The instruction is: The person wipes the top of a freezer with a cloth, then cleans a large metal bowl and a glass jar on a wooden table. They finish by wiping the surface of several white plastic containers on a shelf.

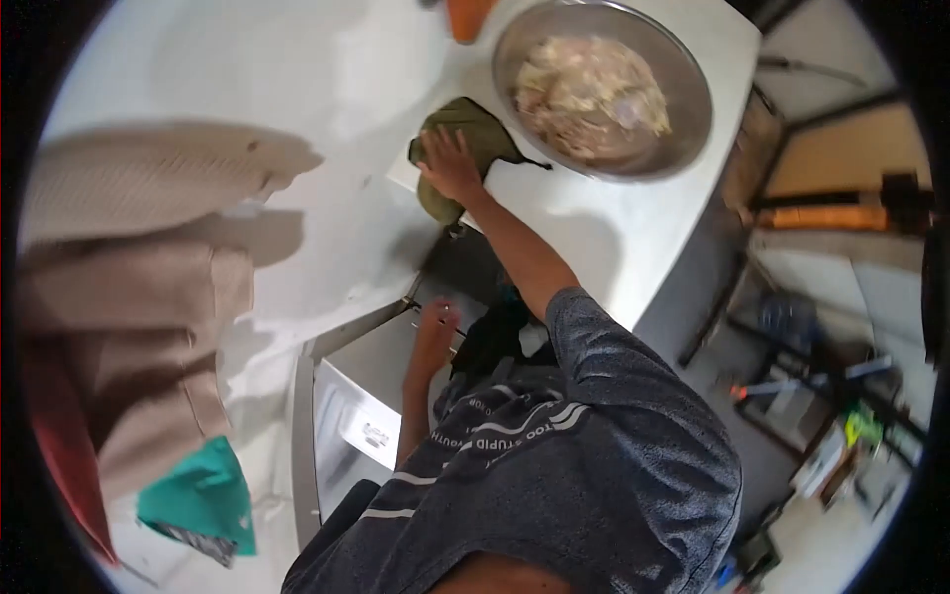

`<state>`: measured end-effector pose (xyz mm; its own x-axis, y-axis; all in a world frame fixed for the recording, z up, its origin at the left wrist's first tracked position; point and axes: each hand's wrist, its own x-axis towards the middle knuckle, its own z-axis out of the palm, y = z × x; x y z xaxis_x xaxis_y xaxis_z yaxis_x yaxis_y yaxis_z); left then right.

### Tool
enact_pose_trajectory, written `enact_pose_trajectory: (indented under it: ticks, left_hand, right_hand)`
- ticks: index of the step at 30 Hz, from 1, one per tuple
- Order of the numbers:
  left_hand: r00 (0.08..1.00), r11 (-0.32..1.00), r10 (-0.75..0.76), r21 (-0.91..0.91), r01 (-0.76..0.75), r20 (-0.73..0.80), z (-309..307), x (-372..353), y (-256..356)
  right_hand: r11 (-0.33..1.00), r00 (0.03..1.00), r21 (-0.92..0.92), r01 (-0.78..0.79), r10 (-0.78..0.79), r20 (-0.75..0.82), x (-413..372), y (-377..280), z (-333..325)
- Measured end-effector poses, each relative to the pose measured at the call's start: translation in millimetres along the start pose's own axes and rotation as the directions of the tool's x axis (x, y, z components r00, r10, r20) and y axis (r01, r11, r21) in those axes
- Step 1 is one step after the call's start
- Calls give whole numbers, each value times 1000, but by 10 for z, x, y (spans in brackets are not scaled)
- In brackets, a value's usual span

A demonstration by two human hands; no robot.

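My right hand [450,166] lies with fingers spread on a crumpled olive-green cloth [487,135] at the corner of a white table [663,213]. Part of the cloth hangs over the table's edge, and a thin dark strap sticks out of it towards a large metal bowl [698,109]. Pale, wet-looking pieces of food [594,89] fill the bottom of this bowl. Lower down, close to my body, my left hand [438,319] is beside a white box-like unit [346,396] and a dark gap below the table. Motion blur smears its fingers.
Beige cloths [129,287] and a teal bag [208,495] hang along the white wall on the left. An orange object [467,18] stands at the table's far edge. To the right, a cluttered rack [792,366] stands past the dark floor.
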<state>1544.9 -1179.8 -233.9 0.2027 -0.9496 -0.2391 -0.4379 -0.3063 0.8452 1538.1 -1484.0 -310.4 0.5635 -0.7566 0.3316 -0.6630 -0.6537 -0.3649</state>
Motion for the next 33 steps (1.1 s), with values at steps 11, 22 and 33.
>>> enact_pose_trajectory:
  ticks: [11,22,33]
  left_hand:
    - [329,999,9,-21,35,944,-238,815,1922]
    - [-407,310,645,-707,-635,647,322,-612,4649]
    - [-351,-14,891,-755,-656,288,2017,-1861,5501]
  right_hand:
    - [786,782,-132,-603,551,-291,-2838,676,-1551]
    - [-95,142,963,-251,981,133,-4452,878,-2592]
    - [-121,270,983,140,960,80,-6533,1036,-4159]
